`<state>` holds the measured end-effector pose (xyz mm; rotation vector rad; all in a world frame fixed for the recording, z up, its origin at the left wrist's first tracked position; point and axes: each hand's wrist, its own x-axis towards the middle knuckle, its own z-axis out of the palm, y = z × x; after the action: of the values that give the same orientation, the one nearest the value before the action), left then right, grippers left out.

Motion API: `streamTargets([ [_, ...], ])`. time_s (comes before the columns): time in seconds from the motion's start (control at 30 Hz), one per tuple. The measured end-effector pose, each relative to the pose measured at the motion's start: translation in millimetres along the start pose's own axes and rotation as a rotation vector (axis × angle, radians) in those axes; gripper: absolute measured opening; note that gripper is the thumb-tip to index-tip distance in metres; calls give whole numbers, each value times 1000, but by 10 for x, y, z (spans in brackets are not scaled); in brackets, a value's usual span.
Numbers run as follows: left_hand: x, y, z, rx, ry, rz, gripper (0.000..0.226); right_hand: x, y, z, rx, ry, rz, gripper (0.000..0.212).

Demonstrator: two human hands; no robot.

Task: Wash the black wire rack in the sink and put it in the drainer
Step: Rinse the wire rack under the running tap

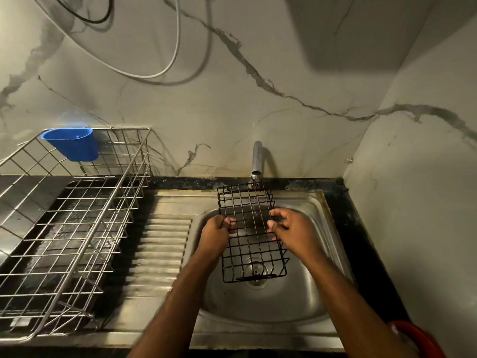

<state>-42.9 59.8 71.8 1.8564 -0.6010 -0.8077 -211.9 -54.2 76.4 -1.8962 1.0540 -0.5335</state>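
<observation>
Tap (256, 161) overhangs rack (251, 233); drainer (77, 228) open-topped.

Head-worn, wide-angle, looking forward and down from close above the sink (317, 202), marble wall (232, 104) straight ahead, drainer (77, 215) at left edge.

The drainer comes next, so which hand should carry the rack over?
Left, probably. The left hand already grips the rack on its left edge, and the drainer stands on that side. The right hand would have to cross the sink.
</observation>
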Motion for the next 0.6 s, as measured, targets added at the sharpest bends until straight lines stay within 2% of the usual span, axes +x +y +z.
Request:
streamTargets([
  [0.27, 73, 192, 273, -189, -27, -66, 27, -24, 100, -187, 81, 141, -20, 25],
  [0.6, 227, 277, 409, -200, -76, -91, 26, -83, 95, -230, 95, 197, -19, 15],
])
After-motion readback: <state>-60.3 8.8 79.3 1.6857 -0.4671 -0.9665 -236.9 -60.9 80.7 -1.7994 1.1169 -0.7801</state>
